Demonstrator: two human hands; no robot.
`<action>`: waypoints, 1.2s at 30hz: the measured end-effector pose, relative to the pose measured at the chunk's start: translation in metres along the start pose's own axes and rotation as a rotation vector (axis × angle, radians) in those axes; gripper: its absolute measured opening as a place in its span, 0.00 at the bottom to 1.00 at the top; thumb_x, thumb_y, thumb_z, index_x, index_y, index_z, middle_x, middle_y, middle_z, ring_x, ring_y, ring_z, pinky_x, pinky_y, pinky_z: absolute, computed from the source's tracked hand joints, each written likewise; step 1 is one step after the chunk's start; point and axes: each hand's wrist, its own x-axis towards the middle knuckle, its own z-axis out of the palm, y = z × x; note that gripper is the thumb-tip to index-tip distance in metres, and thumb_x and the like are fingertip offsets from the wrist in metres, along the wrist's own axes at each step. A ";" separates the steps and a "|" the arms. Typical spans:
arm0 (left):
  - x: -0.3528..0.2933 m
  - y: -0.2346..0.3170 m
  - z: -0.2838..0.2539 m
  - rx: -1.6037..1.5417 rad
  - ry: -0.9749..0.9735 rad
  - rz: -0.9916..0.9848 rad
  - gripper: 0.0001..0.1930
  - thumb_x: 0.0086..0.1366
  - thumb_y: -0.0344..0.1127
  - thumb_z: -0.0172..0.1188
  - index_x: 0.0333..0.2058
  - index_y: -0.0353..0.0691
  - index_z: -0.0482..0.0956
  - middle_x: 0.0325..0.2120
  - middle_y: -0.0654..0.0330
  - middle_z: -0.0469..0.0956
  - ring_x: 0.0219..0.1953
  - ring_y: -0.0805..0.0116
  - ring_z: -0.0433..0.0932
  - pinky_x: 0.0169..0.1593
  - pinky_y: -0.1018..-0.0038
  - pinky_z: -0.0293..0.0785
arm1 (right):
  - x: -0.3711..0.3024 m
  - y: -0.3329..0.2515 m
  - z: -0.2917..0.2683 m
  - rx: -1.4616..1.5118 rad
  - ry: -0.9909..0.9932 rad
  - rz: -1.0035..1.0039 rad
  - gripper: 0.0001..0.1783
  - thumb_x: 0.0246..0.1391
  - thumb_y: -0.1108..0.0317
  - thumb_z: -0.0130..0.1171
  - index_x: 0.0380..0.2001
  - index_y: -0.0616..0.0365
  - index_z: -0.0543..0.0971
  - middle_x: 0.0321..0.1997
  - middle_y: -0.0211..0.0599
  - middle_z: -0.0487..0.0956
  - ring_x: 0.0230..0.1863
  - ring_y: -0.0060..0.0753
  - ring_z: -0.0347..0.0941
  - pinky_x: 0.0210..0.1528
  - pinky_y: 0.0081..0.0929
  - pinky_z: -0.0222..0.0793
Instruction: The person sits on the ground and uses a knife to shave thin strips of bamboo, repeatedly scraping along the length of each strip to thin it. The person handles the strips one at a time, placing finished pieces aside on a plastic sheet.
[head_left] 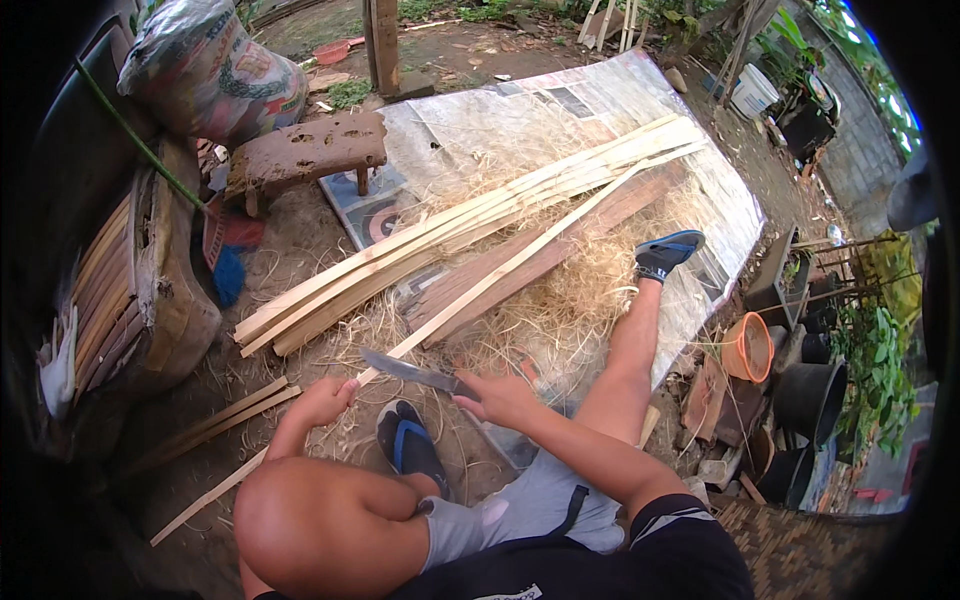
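Note:
My left hand point(326, 401) is closed round a long, narrow strip of pale wood or bamboo point(478, 289). The strip slants from beside my bent left knee up across a brown plank point(560, 255). In my right hand point(497, 400) is the dark handle of a long knife point(412, 372). Its blade points left and lies across the strip, just beyond my left fingers. Past the plank, a bundle of similar pale strips point(440, 240) rests at a slant. Thin curled shavings point(570, 305) cover the ground around the plank.
A printed sheet point(700, 130) lies under the wood, with my right foot on it. At the left stand a low brown bench point(300, 155), a full sack point(225, 70) and a blue brush point(228, 272). To the right are an orange bucket point(747, 348) and black pots point(808, 400).

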 end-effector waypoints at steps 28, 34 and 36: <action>0.000 0.044 0.022 0.197 0.344 0.082 0.21 0.71 0.52 0.60 0.34 0.36 0.77 0.26 0.46 0.81 0.31 0.48 0.80 0.37 0.57 0.74 | 0.024 0.007 -0.017 0.074 -0.275 0.274 0.28 0.70 0.41 0.45 0.59 0.51 0.69 0.37 0.57 0.84 0.35 0.62 0.82 0.39 0.55 0.77; -0.031 0.015 0.006 0.315 0.375 0.107 0.19 0.73 0.50 0.55 0.33 0.39 0.79 0.27 0.44 0.81 0.31 0.39 0.80 0.36 0.48 0.74 | 0.039 0.116 -0.059 -0.023 -0.010 0.687 0.27 0.69 0.39 0.46 0.54 0.50 0.75 0.36 0.54 0.84 0.39 0.60 0.83 0.38 0.54 0.77; -0.033 0.009 0.003 0.422 0.369 0.037 0.20 0.75 0.51 0.52 0.33 0.40 0.80 0.26 0.45 0.81 0.30 0.39 0.80 0.36 0.47 0.74 | 0.050 0.116 -0.065 -0.008 0.041 0.722 0.27 0.70 0.40 0.46 0.52 0.51 0.75 0.35 0.54 0.84 0.39 0.60 0.83 0.39 0.54 0.77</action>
